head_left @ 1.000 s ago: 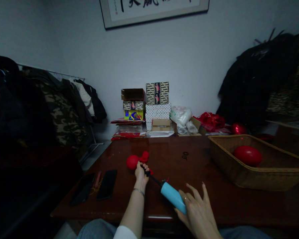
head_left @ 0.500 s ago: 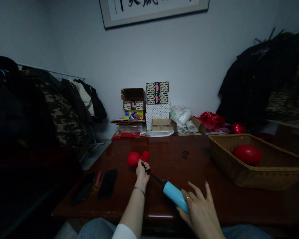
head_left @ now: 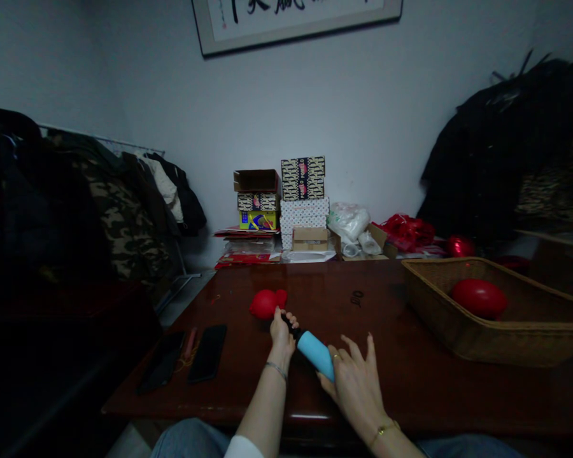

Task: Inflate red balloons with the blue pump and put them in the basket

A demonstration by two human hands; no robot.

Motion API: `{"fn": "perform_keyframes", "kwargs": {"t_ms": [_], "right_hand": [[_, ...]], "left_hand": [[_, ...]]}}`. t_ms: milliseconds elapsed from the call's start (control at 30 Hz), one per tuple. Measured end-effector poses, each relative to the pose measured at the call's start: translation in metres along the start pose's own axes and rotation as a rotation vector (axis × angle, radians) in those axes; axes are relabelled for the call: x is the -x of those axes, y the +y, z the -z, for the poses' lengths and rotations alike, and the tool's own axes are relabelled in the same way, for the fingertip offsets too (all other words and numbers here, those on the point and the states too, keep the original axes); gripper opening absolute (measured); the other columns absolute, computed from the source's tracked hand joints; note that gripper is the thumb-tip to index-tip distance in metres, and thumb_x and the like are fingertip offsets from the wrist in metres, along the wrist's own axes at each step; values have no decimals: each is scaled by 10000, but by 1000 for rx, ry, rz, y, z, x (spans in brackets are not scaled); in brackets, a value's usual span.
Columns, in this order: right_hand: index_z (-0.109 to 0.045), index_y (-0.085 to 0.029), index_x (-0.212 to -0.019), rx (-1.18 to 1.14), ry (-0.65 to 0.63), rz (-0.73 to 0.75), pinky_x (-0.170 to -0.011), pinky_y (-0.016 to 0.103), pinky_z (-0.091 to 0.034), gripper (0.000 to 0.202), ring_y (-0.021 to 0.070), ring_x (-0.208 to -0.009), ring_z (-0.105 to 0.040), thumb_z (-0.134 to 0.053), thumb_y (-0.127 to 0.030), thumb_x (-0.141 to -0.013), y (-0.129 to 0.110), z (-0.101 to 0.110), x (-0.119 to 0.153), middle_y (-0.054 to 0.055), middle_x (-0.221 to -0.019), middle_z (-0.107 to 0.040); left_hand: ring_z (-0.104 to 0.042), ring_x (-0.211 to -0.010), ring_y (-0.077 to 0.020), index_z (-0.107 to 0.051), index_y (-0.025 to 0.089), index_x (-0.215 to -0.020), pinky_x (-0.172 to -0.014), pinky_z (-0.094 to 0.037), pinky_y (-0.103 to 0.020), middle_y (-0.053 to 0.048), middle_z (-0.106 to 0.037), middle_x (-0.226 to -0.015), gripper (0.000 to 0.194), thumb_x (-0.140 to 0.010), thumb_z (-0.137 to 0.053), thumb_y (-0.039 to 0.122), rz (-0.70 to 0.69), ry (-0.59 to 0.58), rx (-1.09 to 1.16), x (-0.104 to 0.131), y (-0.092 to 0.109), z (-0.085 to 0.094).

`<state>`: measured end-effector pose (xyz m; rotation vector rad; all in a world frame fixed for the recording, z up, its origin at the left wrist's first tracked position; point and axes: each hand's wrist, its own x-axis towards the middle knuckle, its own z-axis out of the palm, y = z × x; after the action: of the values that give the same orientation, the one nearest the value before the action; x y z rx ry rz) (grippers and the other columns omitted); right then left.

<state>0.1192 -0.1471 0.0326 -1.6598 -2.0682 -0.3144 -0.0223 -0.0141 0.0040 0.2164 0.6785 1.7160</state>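
Observation:
A small, partly filled red balloon (head_left: 264, 305) is over the table, at the nozzle end of a hand balloon pump with a light blue barrel (head_left: 316, 355). My left hand (head_left: 282, 331) is closed around the balloon's neck and the black nozzle end, which its fingers mostly hide. At the pump's rear end is my right hand (head_left: 356, 375), its thumb below and palm against the blue barrel, the other fingers raised and spread. Behind the balloon, a flat red piece (head_left: 281, 297) shows on the table.
A wicker basket (head_left: 463, 343) on the right holds a larger red balloon (head_left: 479, 299). Two dark phones (head_left: 207, 353) and a small reddish stick (head_left: 190, 343) lie at left. Black loops (head_left: 357, 296) lie farther back. Stacked boxes (head_left: 304, 219) stand behind the table (head_left: 363, 401).
My right hand has pushed the blue barrel forward and left, so the black rod between barrel and nozzle no longer shows. The small balloon looks slightly larger and has shifted a little right.

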Motion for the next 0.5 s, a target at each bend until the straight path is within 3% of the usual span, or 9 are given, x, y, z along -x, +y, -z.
{"fn": "perform_keyframes", "kwargs": {"t_ms": [200, 500], "right_hand": [[-620, -171, -1068, -19, 8, 14, -1091, 561, -51, 408, 283, -1111, -518, -624, -410, -738, 6, 2, 11, 79, -902, -694], [-637, -202, -1011, -29, 116, 101, -1087, 583, -54, 388, 290, -1076, -541, -640, -413, -685, 43, 11, 48, 41, -899, -706]], "left_hand": [[-320, -358, -39, -393, 184, -685, -331, -242, -148, 77, -336, -516, 240, -863, -514, 290, 6, 7, 21, -9, 3, 8], [-327, -348, -41, -391, 182, -671, -327, -244, -147, 71, -353, -495, 231, -892, -439, 227, -16, 23, 26, -16, 18, 8]]}}
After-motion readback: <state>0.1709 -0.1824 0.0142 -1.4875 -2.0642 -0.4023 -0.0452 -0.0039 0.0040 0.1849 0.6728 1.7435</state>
